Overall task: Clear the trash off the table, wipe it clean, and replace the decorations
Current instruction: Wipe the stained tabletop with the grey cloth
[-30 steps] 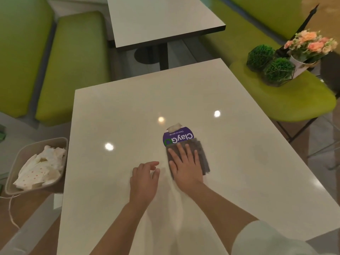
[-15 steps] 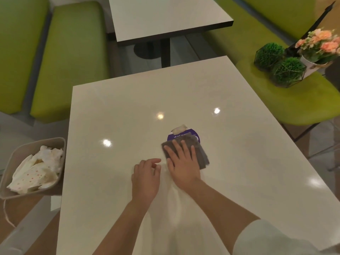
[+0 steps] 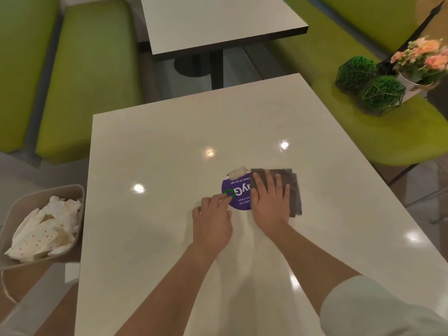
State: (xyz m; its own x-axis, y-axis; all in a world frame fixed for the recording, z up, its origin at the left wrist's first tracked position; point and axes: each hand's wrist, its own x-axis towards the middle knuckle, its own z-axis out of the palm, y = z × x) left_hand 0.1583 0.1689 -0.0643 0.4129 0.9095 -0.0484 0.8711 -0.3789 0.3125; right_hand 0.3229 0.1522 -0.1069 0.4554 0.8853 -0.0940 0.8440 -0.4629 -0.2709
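Observation:
A grey cloth [image 3: 289,187] lies flat on the white table [image 3: 150,146], and my right hand [image 3: 271,202] presses on it with straight, spread fingers. The cloth overlaps the right side of a round purple sticker [image 3: 236,194] on the tabletop. A small torn scrap of paper [image 3: 238,172] sits at the sticker's far edge. My left hand [image 3: 213,220] rests on the table beside the sticker, its fingertips touching the sticker's left edge. Two green ball plants [image 3: 371,89] and a pot of orange flowers [image 3: 423,61] stand on the green seat at the right.
A beige bin [image 3: 72,190] full of crumpled paper trash stands left of the table. Green benches [image 3: 89,76] flank a second table [image 3: 218,18] beyond. A green chair seat [image 3: 400,139] sits close to the table's right edge.
My right hand has slid the cloth to the right, uncovering most of the purple sticker. My left hand has moved forward until its fingertips meet the sticker's edge.

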